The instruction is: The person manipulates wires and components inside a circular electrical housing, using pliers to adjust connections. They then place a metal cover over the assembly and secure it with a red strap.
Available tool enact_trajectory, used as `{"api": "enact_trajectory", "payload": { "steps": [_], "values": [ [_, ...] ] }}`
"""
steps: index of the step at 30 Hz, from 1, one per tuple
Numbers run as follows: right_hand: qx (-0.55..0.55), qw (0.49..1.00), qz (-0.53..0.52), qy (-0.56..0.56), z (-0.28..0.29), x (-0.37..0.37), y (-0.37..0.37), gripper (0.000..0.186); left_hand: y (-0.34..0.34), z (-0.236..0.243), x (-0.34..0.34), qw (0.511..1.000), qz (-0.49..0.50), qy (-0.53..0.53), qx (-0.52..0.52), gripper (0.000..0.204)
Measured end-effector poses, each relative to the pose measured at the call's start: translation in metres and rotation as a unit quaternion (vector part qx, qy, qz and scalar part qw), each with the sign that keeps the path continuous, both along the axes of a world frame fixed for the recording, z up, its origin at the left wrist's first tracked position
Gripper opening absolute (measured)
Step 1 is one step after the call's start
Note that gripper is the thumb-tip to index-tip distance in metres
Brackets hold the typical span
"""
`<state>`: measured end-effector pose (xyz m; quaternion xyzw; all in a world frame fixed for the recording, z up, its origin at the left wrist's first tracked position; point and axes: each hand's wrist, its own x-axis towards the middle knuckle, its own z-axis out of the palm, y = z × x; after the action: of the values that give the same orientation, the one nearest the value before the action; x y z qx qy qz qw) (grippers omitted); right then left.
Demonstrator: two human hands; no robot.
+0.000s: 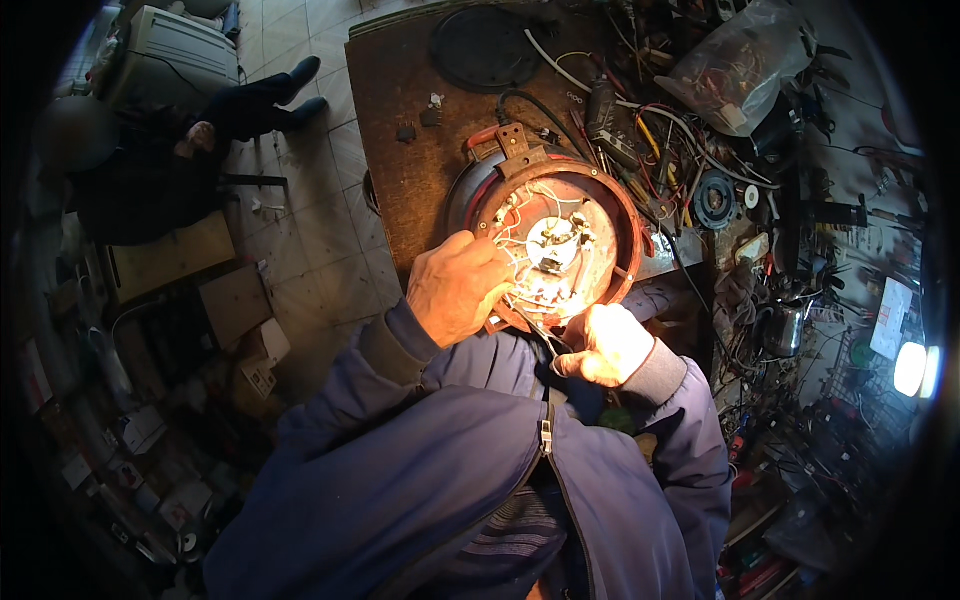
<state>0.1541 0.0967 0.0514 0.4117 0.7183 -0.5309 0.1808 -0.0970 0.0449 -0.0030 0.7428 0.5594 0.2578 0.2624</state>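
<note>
An opened round electric appliance [627,215] with a reddish-brown rim and a handle bracket at its far side lies on the near part of the table. White wires [515,238] run around its lit inside, with a pale disc [552,246] in the middle. My left hand [458,287] is at the left rim, its fingers pinched together beside the wires; a wire seems to be between them, though the fingertips are partly hidden. In my right hand [605,345], at the near rim, is a slender metal tool [540,330], its tip pointing into the appliance. Its exact kind is unclear.
The brown table [390,90] bears a black round cover [485,48] at the back. Cables, tools and a clear plastic bag [745,65] crowd its right side. A bright lamp [912,370] shines at far right. Another person [150,175] sits at the left, legs stretched over the tiled floor.
</note>
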Motion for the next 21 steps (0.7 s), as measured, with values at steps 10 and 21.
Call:
{"api": "enact_trajectory", "payload": {
  "steps": [10,21],
  "values": [
    [-0.041,0.998,0.043,-0.030,-0.002,-0.002,0.010,0.038,0.001,0.000,0.001,1.000,0.002,0.003,0.011,0.012],
    [-0.035,0.994,0.100,-0.029,-0.015,-0.004,0.016,0.041,0.002,-0.001,0.000,1.000,0.005,-0.001,0.010,0.012]
  ]
}}
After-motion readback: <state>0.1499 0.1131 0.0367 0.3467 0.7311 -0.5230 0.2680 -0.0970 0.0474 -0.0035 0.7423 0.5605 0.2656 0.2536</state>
